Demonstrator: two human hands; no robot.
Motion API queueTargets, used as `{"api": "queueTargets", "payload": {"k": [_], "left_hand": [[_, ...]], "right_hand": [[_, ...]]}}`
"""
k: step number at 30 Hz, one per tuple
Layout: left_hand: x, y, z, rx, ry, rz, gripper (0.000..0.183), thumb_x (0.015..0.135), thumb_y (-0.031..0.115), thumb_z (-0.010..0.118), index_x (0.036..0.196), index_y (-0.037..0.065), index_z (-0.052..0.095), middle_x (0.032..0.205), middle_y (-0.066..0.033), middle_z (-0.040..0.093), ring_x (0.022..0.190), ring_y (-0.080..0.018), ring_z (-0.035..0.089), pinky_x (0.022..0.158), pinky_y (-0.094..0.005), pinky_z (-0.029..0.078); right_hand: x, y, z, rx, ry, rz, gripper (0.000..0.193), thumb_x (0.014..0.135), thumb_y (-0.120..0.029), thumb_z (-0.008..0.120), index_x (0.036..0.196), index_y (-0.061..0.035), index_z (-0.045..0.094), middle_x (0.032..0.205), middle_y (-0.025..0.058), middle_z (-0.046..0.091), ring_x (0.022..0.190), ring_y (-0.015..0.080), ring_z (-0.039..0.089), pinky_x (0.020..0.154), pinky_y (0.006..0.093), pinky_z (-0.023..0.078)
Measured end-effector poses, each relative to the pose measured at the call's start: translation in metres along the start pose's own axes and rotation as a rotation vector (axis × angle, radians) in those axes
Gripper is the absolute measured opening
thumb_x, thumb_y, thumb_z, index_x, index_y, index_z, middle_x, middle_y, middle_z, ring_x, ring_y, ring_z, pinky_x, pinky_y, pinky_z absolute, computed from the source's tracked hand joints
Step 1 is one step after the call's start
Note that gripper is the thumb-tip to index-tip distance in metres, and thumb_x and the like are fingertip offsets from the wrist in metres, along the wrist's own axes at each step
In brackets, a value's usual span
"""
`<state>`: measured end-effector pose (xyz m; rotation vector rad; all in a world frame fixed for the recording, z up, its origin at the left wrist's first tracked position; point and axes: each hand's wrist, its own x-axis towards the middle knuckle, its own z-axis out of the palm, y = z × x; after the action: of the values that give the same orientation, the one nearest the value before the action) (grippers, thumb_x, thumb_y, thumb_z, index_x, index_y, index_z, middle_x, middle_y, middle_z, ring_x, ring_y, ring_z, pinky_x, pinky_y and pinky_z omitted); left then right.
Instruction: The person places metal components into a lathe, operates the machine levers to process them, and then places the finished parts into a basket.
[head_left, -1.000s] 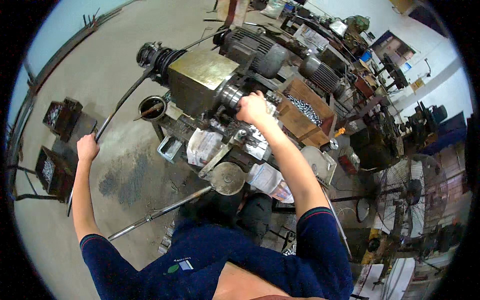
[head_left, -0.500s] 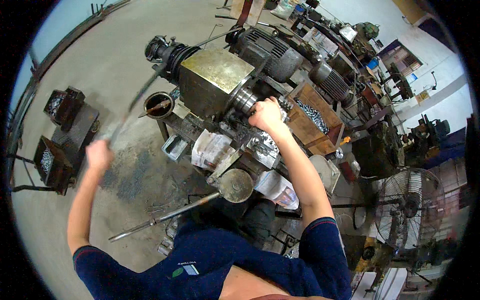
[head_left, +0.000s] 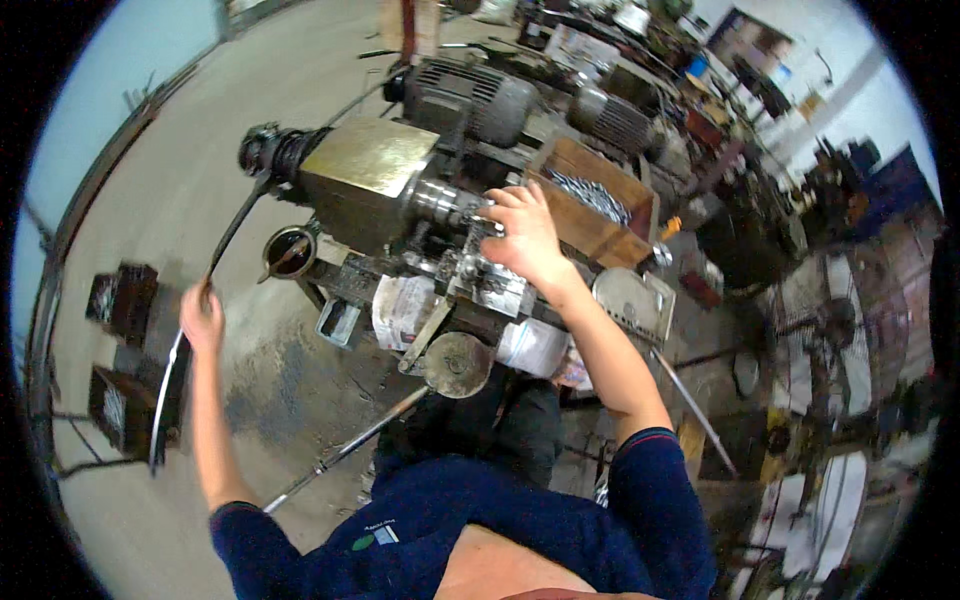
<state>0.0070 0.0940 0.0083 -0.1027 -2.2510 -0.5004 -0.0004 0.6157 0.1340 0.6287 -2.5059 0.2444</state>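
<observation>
My left hand [head_left: 203, 320] is wrapped round a long metal lever [head_left: 166, 400], which runs up to the rear end of a greasy lathe-like machine [head_left: 340, 205]. My right hand [head_left: 525, 240] hovers with fingers spread beside the shiny round spindle nose [head_left: 440, 200] and the metal fixture [head_left: 475, 265] in front of it. Nothing shows in its grasp, though the fingertips overlap the fixture, and whether they touch it cannot be told. A flat brassy cover [head_left: 372, 155] tops the machine's housing.
A wooden box [head_left: 640, 235] of small metal parts sits right of the spindle. A round dark pot [head_left: 290, 252] stands on the left. Below are a round plate [head_left: 458, 365] and a slanting bar [head_left: 345, 450]. Dark bins [head_left: 125, 410] and a large fan [head_left: 820, 320] flank the area.
My right hand has opened from a closed grasp at the spindle, its fingers now spread. My left hand and the lever have swung to a new position. The whole view has shifted and turned.
</observation>
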Motion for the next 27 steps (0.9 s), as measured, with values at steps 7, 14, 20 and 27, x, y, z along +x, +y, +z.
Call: {"api": "queueTargets", "payload": {"k": [7,14,20,27], "left_hand": [[-0.146,0.046,0.174,-0.001,-0.874,-0.250,0.041,0.069,0.029,0.068,0.101,0.004,0.058,0.089,-0.0174,0.063,0.084,-0.0327,0.061,0.072,-0.0422,0.048],[-0.086,0.046,0.185,0.461,-1.105,0.340,0.016,0.072,0.017,0.060,0.088,0.015,0.061,0.084,-0.0105,0.064,0.080,-0.0298,0.062,0.070,-0.0415,0.048],[-0.096,0.038,0.158,0.339,-1.046,-0.041,0.036,0.070,0.028,0.065,0.105,0.017,0.062,0.092,-0.0128,0.065,0.085,-0.0278,0.062,0.074,-0.0384,0.049],[-0.140,-0.028,0.114,0.100,-1.260,-0.482,0.033,0.071,0.020,0.063,0.101,0.006,0.063,0.077,-0.0133,0.065,0.056,-0.0237,0.063,0.060,-0.0347,0.052]], "right_hand": [[-0.152,0.059,-0.079,-0.070,-0.093,0.406,0.036,0.053,-0.018,0.067,0.088,-0.0072,0.067,0.107,0.0134,0.061,0.100,0.0310,0.053,0.095,0.0410,0.036],[-0.303,0.102,-0.127,-0.202,-0.190,0.922,0.037,0.055,-0.019,0.066,0.090,-0.0069,0.068,0.097,0.0155,0.063,0.089,0.0319,0.058,0.082,0.0381,0.046],[-0.463,0.151,-0.146,-0.503,-0.653,1.604,0.056,0.064,-0.024,0.065,0.117,-0.0138,0.053,0.108,0.0113,0.060,0.104,0.0299,0.055,0.091,0.0431,0.040],[-0.517,0.091,-0.122,-0.661,-0.450,1.404,0.023,0.060,-0.019,0.061,0.077,-0.0042,0.058,0.074,0.0169,0.063,0.069,0.0343,0.062,0.062,0.0424,0.051]]}}
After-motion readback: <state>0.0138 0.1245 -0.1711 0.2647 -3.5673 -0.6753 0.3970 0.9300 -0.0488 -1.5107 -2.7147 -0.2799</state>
